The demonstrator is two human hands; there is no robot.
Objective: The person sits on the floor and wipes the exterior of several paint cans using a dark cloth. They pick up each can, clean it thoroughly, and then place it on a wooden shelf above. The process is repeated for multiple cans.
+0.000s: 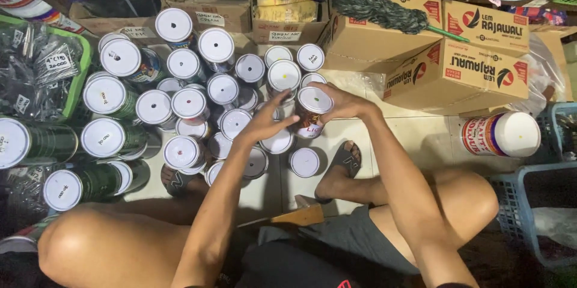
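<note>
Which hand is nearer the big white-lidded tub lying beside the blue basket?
Right. The right hand grips a can left of the tub; the left hand is farther left.
</note>
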